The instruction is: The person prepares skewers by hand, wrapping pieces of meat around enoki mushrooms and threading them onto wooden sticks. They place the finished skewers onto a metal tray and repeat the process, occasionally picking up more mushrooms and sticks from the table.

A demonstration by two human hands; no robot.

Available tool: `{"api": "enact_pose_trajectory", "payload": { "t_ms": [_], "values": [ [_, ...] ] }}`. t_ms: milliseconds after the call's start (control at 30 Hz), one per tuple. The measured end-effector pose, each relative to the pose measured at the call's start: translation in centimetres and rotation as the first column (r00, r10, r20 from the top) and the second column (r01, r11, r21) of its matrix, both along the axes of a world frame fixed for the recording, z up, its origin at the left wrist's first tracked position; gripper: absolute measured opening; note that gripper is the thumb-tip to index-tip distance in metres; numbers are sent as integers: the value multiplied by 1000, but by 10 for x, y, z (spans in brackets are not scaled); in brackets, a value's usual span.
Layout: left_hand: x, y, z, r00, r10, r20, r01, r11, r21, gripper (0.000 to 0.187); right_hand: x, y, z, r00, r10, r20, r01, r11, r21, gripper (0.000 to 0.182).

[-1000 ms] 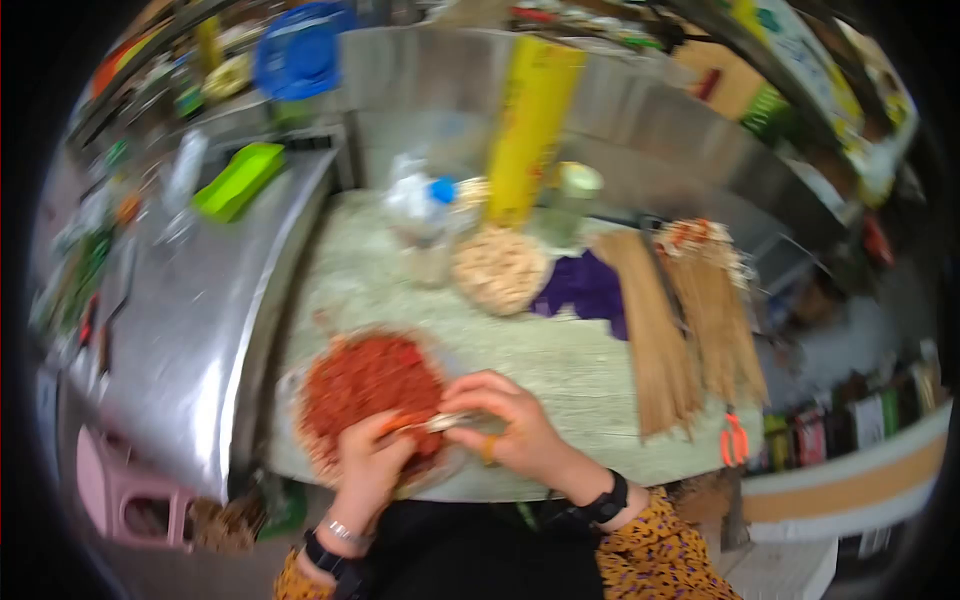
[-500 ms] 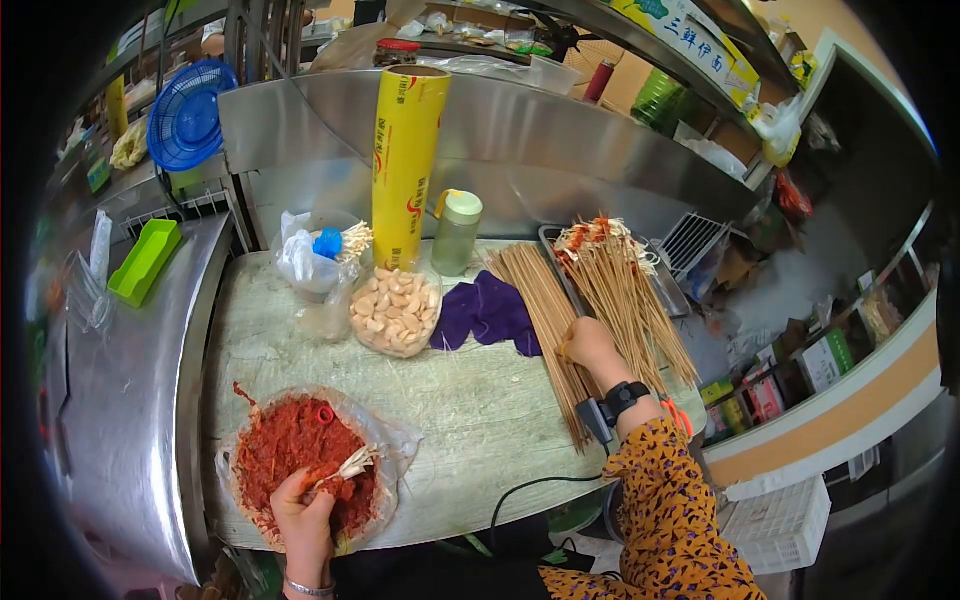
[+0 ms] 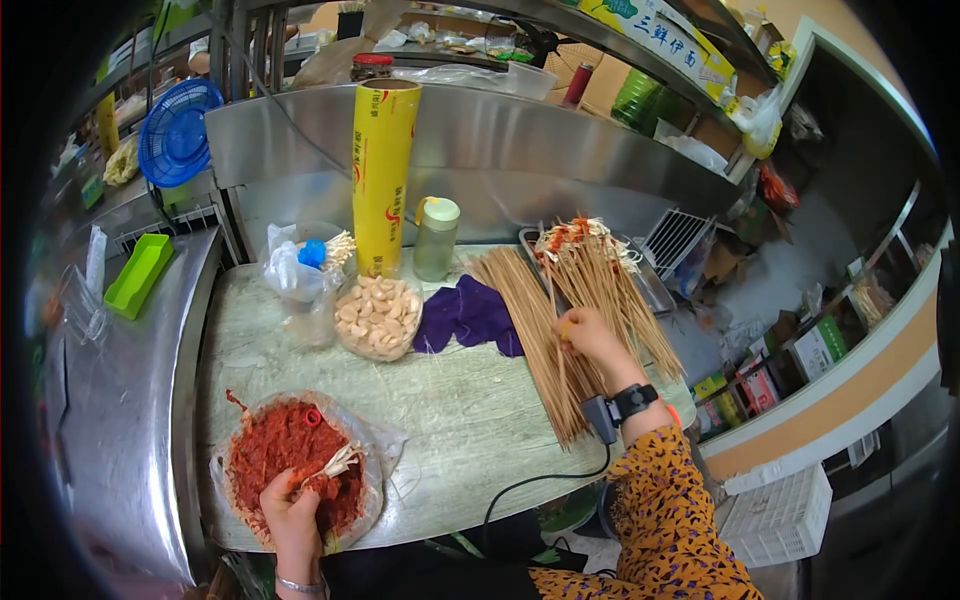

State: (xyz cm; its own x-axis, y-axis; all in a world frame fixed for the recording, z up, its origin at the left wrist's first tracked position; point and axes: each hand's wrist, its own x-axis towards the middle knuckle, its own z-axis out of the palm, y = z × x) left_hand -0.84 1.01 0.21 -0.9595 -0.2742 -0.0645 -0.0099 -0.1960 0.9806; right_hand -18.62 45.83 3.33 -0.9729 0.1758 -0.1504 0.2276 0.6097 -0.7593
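My left hand point(image 3: 290, 508) is closed in a pinch on a small bunch of enoki mushrooms point(image 3: 342, 460), white at the tips and smeared red near my fingers. It hangs over a plastic-lined bowl of red chili paste point(image 3: 285, 440), where a small red ring lies on top. My right hand point(image 3: 592, 340) is pinched shut at the pile of bare bamboo skewers point(image 3: 525, 335), with one skewer apparently between the fingertips. Just beyond, filled skewers point(image 3: 610, 300) with red-coated white enoki ends rest on a metal tray point(image 3: 655, 290).
A purple cloth point(image 3: 468, 315), a bag of peeled garlic cloves point(image 3: 378, 318), a tall yellow roll point(image 3: 383, 180) and a green-lidded bottle point(image 3: 436, 240) stand along the back. A white plastic bag point(image 3: 290, 268) is left of them. A black cable point(image 3: 520, 488) crosses the front edge.
My right hand has lifted slightly from the skewer pile, with a skewer now showing at the fingertips. My left hand keeps its pinch on the enoki. The whole view has shifted a little.
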Motion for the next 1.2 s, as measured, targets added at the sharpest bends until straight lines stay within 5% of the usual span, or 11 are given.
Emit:
{"api": "enact_pose_trajectory", "payload": {
  "t_ms": [33, 100, 200, 400, 533, 700, 767, 867, 1200],
  "values": [
    [-1, 0, 1, 1000, 8, 6, -8, 1000, -2, 24, 10, -12, 15, 1000, 8, 6, -8, 1000, -2, 14],
    [-2, -3, -3, 1000, 5, 15, -6, 998, 68, 25, 35, -53, 51, 995, -76, -59, 22, 781, -624, 13],
    [-2, 1, 2, 999, 28, -26, -20, 963, 270, 29, 67, -112, 61, 986, -74, -149, -65, 653, -755, 17],
    [-3, 12, 8, 997, 68, -35, -36, 821, 569, 25, 120, -222, 19, 969, -41, -245, -192, 502, -843, 15],
    [0, 8, 11, 995, 98, 31, -97, 792, 603, 27, 145, -261, 3, 953, 93, -288, -299, 447, -843, 13],
    [2, 1, 6, 1000, 17, -13, -14, 981, 192, 28, 145, -252, 7, 845, 453, -284, -464, 357, -810, 20],
    [2, 1, 6, 1000, 7, -6, -6, 976, 216, 26, 145, -247, 19, 810, 560, -171, -457, 422, -783, 25],
    [2, 0, 5, 1000, -28, -11, 30, 983, 182, 26, 130, -231, 38, 856, 422, -298, -461, 361, -811, 29],
    [2, 0, 3, 996, -87, -10, 87, 987, 136, 31, 113, -233, 15, 928, 328, -177, -305, 393, -868, 31]
  ]
}}
